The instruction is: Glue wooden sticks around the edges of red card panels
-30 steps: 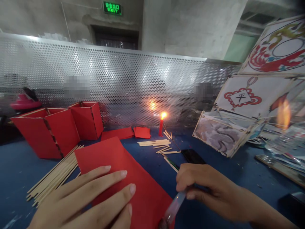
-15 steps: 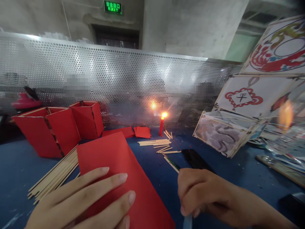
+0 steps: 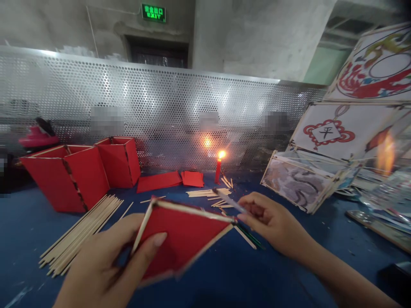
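Note:
My left hand (image 3: pixel 105 256) grips the left side of a red paper panel (image 3: pixel 181 239) edged with thin wooden sticks, its thumb lying on the red face. The panel is tilted up above the blue table. My right hand (image 3: pixel 269 220) is closed on a translucent glue stick (image 3: pixel 233 201) with a darkened tip that points up and left, towards the candle. Its fingers are close to the panel's right corner; whether they touch is unclear. Beyond the hands burns a red candle (image 3: pixel 218 170). Short sticks (image 3: pixel 205 193) lie in front of it.
Two red paper boxes (image 3: pixel 85 175) stand at the left, near a bundle of long wooden sticks (image 3: pixel 80 235). Red paper pieces (image 3: pixel 159 181) lie by the perforated metal screen (image 3: pixel 167 111). A painted paper lantern (image 3: pixel 321 141) stands at the right. The blue table (image 3: pixel 224 278) reaches towards me.
My left hand has lifted and turned the red panel, so its stick-framed side shows. My right hand has risen, bringing the glue stick from pointing down to pointing up and left.

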A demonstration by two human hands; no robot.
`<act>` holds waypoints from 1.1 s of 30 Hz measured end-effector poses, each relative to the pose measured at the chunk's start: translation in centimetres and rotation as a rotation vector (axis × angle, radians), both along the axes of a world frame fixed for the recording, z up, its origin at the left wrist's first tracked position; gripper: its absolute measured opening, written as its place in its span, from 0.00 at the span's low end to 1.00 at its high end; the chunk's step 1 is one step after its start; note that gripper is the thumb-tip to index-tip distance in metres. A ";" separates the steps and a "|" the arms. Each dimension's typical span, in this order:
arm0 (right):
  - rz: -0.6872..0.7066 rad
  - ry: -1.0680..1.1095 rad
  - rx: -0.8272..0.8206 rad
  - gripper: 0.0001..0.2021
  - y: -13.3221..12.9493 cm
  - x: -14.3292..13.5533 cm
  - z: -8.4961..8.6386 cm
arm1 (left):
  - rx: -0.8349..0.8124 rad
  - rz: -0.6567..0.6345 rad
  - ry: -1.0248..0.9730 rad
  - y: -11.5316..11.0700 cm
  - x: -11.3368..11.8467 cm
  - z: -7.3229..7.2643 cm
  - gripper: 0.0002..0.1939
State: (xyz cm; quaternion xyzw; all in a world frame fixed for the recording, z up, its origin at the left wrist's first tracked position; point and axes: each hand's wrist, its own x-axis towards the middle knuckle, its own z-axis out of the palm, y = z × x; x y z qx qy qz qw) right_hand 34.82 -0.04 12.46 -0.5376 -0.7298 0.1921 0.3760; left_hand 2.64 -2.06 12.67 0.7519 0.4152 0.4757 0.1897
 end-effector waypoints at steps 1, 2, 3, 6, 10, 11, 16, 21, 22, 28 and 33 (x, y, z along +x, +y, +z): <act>-0.039 0.073 -0.005 0.10 0.3 0.1 -0.1 | -0.178 -0.060 -0.082 0.3 0.6 0.1 0.08; -0.063 0.144 -0.015 0.12 0.6 0.2 -0.2 | -0.364 -0.139 -0.171 0.6 1.1 0.0 0.13; -0.070 0.209 -0.026 0.13 0.7 0.3 -0.2 | -0.542 -0.215 -0.273 0.8 1.6 -0.3 0.16; -0.052 0.328 -0.003 0.14 0.7 0.2 -0.2 | -0.892 -0.423 -0.486 1.6 2.9 -2.5 0.19; 0.086 0.211 -0.029 0.09 0.2 -0.1 0.1 | -1.009 -0.449 -0.588 2.5 3.7 -5.5 0.19; 0.178 0.130 -0.086 0.07 0.0 -0.1 0.3 | -1.021 -0.439 -0.609 2.6 3.7 -5.8 0.20; 0.470 -0.352 -0.369 0.07 0.4 1.3 0.4 | -1.082 -0.392 -0.675 3.0 3.2 -5.4 0.23; 0.039 -0.353 -0.186 0.08 1.9 2.3 -0.5 | -1.112 -0.498 -0.727 2.8 2.9 -4.4 0.17; 0.001 -0.259 -0.172 0.09 2.0 2.1 -0.5 | -1.128 -0.532 -0.726 2.7 2.9 -4.4 0.17; 0.236 0.069 -0.220 0.08 0.8 1.1 0.3 | -1.158 -0.551 -0.632 2.8 3.0 -5.4 0.17; 0.715 -0.066 -0.428 0.07 0.1 2.1 1.0 | -1.152 -0.505 -0.619 3.1 2.7 -5.2 0.21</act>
